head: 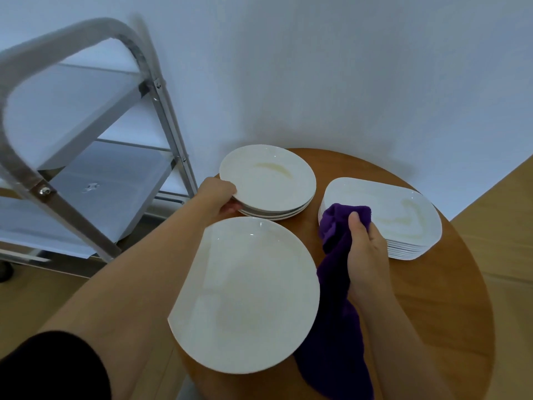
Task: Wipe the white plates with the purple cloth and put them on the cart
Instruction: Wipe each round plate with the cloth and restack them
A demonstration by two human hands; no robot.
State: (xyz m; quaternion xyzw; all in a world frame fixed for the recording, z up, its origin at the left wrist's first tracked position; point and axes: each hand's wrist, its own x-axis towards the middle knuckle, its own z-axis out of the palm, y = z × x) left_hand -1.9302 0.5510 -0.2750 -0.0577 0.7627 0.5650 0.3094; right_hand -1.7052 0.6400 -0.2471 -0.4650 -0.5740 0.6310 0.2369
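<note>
The left hand [220, 197] grips the top round plate [266, 177] of a stack while the right hand [364, 252] clutches the purple cloth [336, 327].

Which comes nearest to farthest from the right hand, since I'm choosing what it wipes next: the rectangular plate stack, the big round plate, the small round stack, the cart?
From the right hand, holding the purple cloth:
1. Rectangular plate stack, beside it, right.
2. Big round plate, left.
3. Small round stack, far left.
4. Cart, off the table.

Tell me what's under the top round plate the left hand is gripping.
Under the top round plate the edges of more round white plates show, stacked on the wooden table. The left hand hides their near-left rims, and their faces are covered.
</note>
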